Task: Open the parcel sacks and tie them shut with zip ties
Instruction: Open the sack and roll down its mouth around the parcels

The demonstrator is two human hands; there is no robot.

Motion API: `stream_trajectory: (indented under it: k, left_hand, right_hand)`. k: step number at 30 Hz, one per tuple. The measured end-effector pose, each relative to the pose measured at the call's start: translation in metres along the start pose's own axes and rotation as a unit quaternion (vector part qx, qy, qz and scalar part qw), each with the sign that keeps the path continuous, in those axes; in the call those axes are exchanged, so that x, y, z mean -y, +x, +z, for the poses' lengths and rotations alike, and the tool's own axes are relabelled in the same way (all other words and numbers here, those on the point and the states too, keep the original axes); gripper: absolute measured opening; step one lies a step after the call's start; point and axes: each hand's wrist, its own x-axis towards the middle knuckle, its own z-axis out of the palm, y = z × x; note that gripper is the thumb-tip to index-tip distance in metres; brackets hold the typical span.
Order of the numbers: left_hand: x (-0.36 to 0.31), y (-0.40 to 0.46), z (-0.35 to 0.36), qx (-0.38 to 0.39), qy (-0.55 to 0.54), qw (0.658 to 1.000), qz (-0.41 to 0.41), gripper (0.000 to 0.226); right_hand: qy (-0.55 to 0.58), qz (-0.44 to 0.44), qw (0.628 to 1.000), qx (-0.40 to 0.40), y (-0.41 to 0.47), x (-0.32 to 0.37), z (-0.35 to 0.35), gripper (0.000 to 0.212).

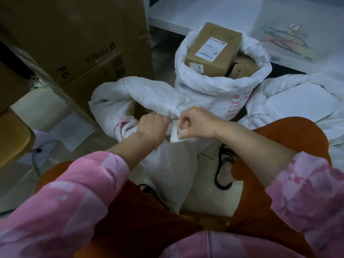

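Crinkled white woven sack (167,164), bunched neck

Floor (167,58): pale, smooth. Directly on it: open white sack (219,90) with boxes, standing just beyond right hand (193,123); slumped white sack (173,164) under both hands; large cardboard carton (78,43) beyond and left of left hand (151,127). Paper sheet (72,129) lies left of left hand; flat white sacks (301,105) lie right of right hand.

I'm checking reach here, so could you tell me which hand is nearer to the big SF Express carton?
Left. The left hand grips the sack's gathered neck on the side toward the SF Express carton; the right hand grips it farther away.
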Motion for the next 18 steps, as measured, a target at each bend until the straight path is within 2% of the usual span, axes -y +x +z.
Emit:
stream_trajectory:
  k: [2,4,6,9,10,11,12,13,15,16,18]
  left_hand:
    - [-0.005,-0.005,0.004,-0.045,0.036,0.998,0.035,0.034]
    - [-0.010,-0.010,0.006,-0.063,0.034,0.996,0.054,0.043]
    - [-0.009,-0.012,0.016,-0.095,0.025,0.994,0.052,0.045]
    - [0.002,-0.017,0.028,-0.185,0.013,0.981,0.048,0.040]
    - [0.004,-0.018,0.028,-0.191,0.009,0.981,0.042,0.038]
    - [0.004,-0.020,0.028,-0.169,-0.012,0.985,0.041,0.037]
    - [0.002,-0.019,0.026,-0.112,-0.054,0.992,0.032,0.037]
    - [0.001,-0.017,0.018,-0.047,-0.103,0.994,0.009,0.035]
    - [0.006,-0.006,0.004,0.113,-0.203,0.973,-0.014,0.032]
    - [0.010,0.002,-0.004,0.151,-0.240,0.959,-0.011,0.031]
    - [0.019,0.013,-0.016,0.183,-0.281,0.942,-0.006,0.035]
  right_hand:
    - [-0.101,-0.025,0.994,-0.028,0.006,0.006,-0.006,0.044]
    - [-0.213,-0.034,0.976,0.015,0.011,0.015,-0.002,0.047]
    - [-0.300,-0.033,0.953,0.035,0.017,0.016,0.006,0.038]
    - [-0.397,-0.046,0.917,-0.003,0.019,0.009,0.015,0.018]
    - [-0.413,-0.059,0.909,-0.013,0.018,0.006,0.018,0.016]
    - [-0.427,-0.071,0.901,-0.021,0.016,0.003,0.022,0.017]
    - [-0.431,-0.075,0.899,-0.029,0.015,-0.002,0.025,0.020]
    - [-0.430,-0.077,0.899,-0.040,0.015,-0.008,0.028,0.021]
    - [-0.431,-0.100,0.891,-0.097,0.011,-0.017,0.037,0.017]
    - [-0.445,-0.094,0.882,-0.118,0.009,-0.018,0.040,0.017]
    - [-0.419,-0.137,0.872,-0.212,0.009,-0.019,0.045,0.010]
